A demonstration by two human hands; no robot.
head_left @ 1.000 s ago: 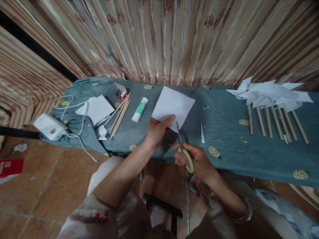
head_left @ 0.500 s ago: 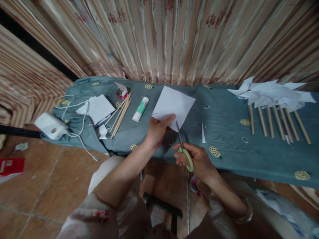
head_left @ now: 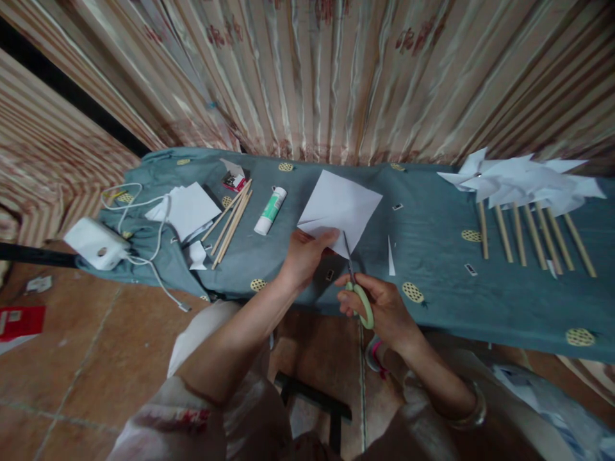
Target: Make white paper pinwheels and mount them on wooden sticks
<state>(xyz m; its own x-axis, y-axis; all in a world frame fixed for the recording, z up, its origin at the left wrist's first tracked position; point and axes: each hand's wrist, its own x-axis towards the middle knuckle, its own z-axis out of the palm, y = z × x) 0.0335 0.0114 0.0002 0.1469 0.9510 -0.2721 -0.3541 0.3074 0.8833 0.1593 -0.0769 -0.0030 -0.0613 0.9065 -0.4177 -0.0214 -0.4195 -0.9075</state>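
My left hand [head_left: 307, 255] pinches a square sheet of white paper [head_left: 343, 202] near its lower left edge, thumb on top and fingers underneath. A slit runs into the sheet from its left corner. In my right hand [head_left: 379, 304] is a pair of scissors [head_left: 362, 304] with pale green handles. Their blades reach up into the paper's lower corner, just right of my left thumb. A thin white paper sliver [head_left: 391, 256] lies on the cloth to the right of the scissors.
On the cloth-covered table [head_left: 432, 237], a glue stick [head_left: 271, 211], wooden sticks [head_left: 233, 224], a small red box [head_left: 234, 178], stacked paper [head_left: 195, 208] and a white charger [head_left: 98, 243] with cables lie left. Several paper pinwheels [head_left: 528, 182] on sticks lie right. A curtain [head_left: 307, 83] hangs behind.
The paper has shifted slightly right and down along with my left hand. The scissor blades have moved slightly right and remain in the paper's lower corner.
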